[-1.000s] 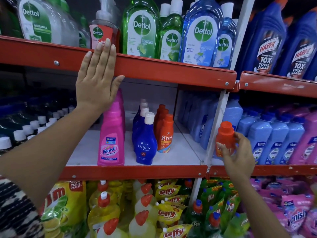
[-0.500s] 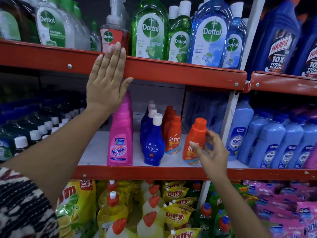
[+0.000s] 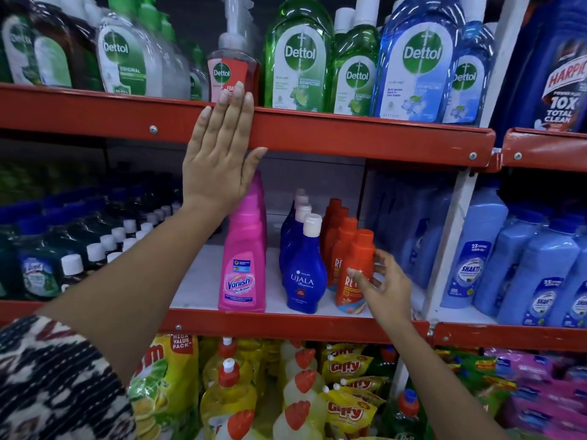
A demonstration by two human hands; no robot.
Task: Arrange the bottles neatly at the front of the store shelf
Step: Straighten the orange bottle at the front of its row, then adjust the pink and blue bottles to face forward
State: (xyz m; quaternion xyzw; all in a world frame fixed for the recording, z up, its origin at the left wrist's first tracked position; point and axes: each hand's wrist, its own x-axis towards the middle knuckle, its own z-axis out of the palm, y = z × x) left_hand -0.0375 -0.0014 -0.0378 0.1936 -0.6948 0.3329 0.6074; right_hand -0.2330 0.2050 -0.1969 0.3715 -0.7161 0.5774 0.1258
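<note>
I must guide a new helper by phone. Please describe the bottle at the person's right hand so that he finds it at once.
Find the middle shelf with the red front edge, below the Dettol bottles. The orange Revive bottle stands at its front, right of the blue Ujala bottle, with the right hand at it. It is the frontmost in the orange row.

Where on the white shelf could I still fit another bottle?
The barest patch of the middle shelf lies left of the pink Vanish bottle. A narrower gap sits between it and the blue Ujala bottle. Right of that it's crowded: the orange bottle and the right hand.
</note>
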